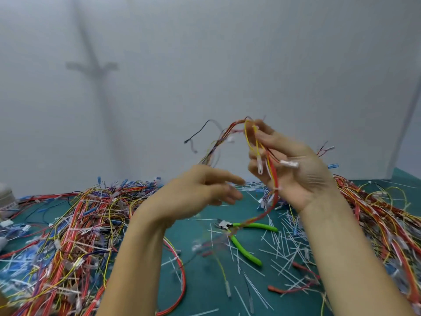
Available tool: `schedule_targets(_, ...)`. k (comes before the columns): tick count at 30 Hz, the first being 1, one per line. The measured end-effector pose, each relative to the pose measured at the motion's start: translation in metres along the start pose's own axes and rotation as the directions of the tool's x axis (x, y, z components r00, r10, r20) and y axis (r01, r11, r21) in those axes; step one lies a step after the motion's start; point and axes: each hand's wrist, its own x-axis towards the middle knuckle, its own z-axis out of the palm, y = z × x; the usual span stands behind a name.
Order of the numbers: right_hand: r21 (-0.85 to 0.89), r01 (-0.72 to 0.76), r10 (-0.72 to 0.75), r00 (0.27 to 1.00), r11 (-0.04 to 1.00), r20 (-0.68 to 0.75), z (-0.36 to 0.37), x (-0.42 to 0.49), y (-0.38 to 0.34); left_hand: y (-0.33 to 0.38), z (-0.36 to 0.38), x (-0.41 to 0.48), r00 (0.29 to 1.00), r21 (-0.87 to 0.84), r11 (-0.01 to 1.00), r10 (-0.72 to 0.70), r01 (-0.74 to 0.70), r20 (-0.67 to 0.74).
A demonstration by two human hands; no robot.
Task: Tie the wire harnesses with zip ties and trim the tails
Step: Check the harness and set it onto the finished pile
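Observation:
My right hand [289, 165] is raised above the table, palm toward me, gripping a wire harness [272, 169] of red, yellow and black wires with white connectors. The harness arcs over the fingertips, and its red end hangs down toward the green-handled cutters [245, 236] lying on the teal table [205, 281]. My left hand [200, 190] hovers to the left, fingers spread and blurred, holding nothing. Whether a zip tie is on the held harness is unclear.
A large heap of coloured harnesses [68, 236] covers the left of the table, and another heap [382, 220] lies at the right. Several white trimmed zip-tie tails [280, 254] litter the middle. A plain white wall stands behind.

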Motion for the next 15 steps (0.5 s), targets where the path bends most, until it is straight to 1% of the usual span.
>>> schedule_targets(1,-0.057,0.035,-0.035,0.999,0.998,0.001,-0.002,-0.001,-0.003,-0.001,0.0,0.002,0.99,-0.127,0.991,-0.063,0.046,-0.128)
schedule_targets(2,-0.118,0.064,-0.063,0.998,0.991,0.008,-0.004,-0.002,-0.005,-0.002,0.0,0.004,0.964,-0.285,0.956,-0.131,0.061,-0.232)
schedule_targets(3,-0.174,0.082,-0.078,0.997,0.981,0.027,-0.005,-0.003,-0.005,-0.003,-0.002,0.006,0.938,-0.44,0.897,-0.194,0.05,-0.289)
schedule_targets(4,-0.224,0.087,-0.076,0.995,0.971,0.057,-0.005,-0.004,-0.004,-0.004,-0.004,0.008,0.926,-0.567,0.823,-0.239,0.033,-0.292)
schedule_targets(6,-0.318,0.074,-0.033,0.99,0.945,0.135,-0.005,-0.006,-0.001,-0.003,-0.008,0.01,0.943,-0.727,0.685,-0.265,0.037,-0.202)
schedule_targets(8,-0.448,0.063,0.033,0.979,0.892,0.203,-0.003,-0.008,0.003,-0.001,-0.009,0.009,0.963,-0.804,0.591,-0.251,0.071,-0.099)
schedule_targets(11,-0.677,0.083,0.168,0.94,0.731,0.297,0.003,-0.011,0.012,0.0,-0.01,0.009,0.976,-0.879,0.469,-0.219,0.085,-0.022)
schedule_targets(13,-0.79,0.075,0.271,0.916,0.609,0.296,0.006,-0.011,0.02,0.0,-0.011,0.008,0.978,-0.917,0.396,-0.206,0.044,-0.041)
schedule_targets(15,-0.874,0.053,0.344,0.906,0.483,0.245,0.005,-0.008,0.029,-0.001,-0.01,0.01,0.957,-0.931,0.359,-0.242,-0.066,-0.161)
